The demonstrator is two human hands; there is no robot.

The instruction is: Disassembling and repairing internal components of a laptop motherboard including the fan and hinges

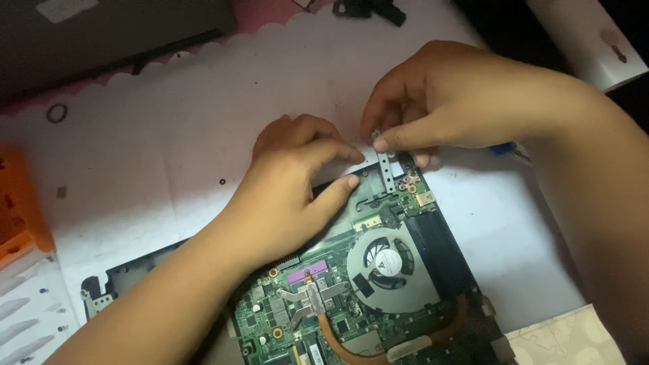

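While the orange tray (pixel 20 203) sits at the far left edge, I see my left hand (pixel 291 182) pressed flat, fingers bent, on the top edge of the opened laptop's green circuit board (pixel 297 318). Beside it, my right hand (pixel 433 108) pinches a small metal bracket strip (pixel 387 172) at the board's upper corner, just above the round cooling fan (pixel 389 267).

Your left hand (pixel 291 182) and your right hand (pixel 439 101) are both bare. You wear no gloves, rings or watch. Your arms are bare too, with no sleeves showing. Your fingers (pixel 338 191) have short, plain nails with no polish on them.
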